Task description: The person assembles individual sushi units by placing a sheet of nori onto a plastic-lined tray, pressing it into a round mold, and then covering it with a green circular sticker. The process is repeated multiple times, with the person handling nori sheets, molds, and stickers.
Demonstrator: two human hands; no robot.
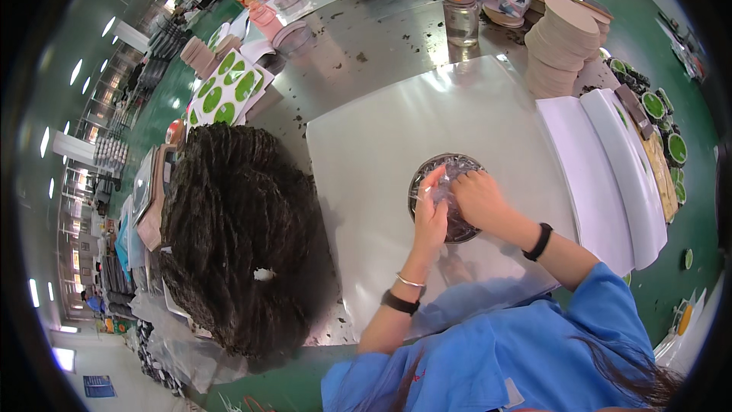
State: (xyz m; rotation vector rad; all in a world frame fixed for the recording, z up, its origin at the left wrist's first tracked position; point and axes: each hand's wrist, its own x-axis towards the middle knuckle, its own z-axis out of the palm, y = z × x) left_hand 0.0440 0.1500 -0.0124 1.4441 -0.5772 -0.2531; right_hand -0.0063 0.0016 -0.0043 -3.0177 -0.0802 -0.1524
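A round metal mould or tray point(416, 182) stands on a pale translucent sheet point(377, 137) in front of me. Dark material under clear plastic film point(439, 187) fills it. My left hand point(432, 212) is at its left side, fingers and thumb on the bunched film. Against the film on the right lies my right hand point(480, 197), its fingers curled inward and the fingertips partly hidden. A large pile of dark dried seaweed sheets point(234, 229) rises left of the pale sheet, with a small white thing point(263, 274) on it.
Stacked round cardboard discs point(557, 40), a clear water bottle point(462, 14) and a small basket of pens point(514, 3) stand at the back right. White paper sheets point(589, 183) lie to the right. Green round label sheets point(226, 88) and a pink bottle point(265, 20) are back left.
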